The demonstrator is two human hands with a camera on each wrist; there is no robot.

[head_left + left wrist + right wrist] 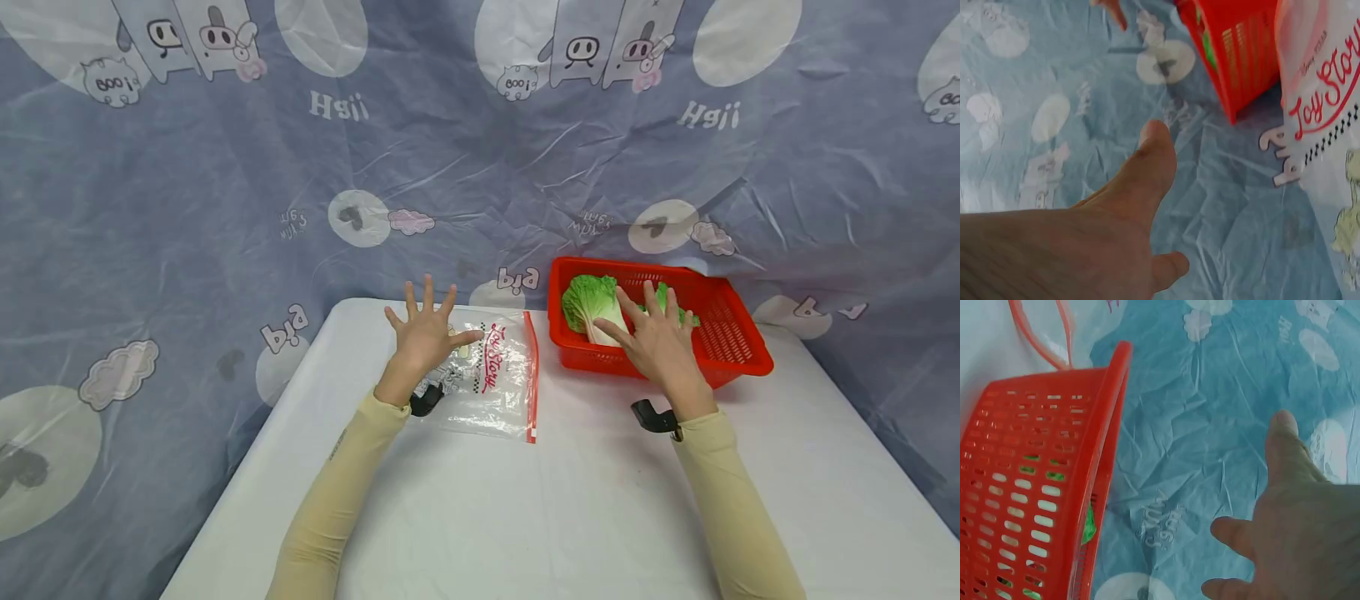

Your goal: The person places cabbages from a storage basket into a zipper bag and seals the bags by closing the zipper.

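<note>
My left hand (422,340) is held up with its fingers spread, in front of a clear plastic zip bag (506,408) in the head view. The bag lies flat, with red "Toy Story" lettering and a red strip along its right edge. Spread fingers also show on my right hand (663,346), which overlaps the front of a red plastic basket (600,360). Inside the basket are a pale-stemmed leafy cabbage (592,304) and more green leaves (662,293), partly hidden by that hand. Neither hand holds anything.
A white table (480,517) spreads beneath both arms. Behind it hangs a blue-grey printed curtain (450,167), close to the back of the basket. Each wrist carries a black camera mount, the left mount (427,400) near the bag and the right mount (654,416) before the basket.
</note>
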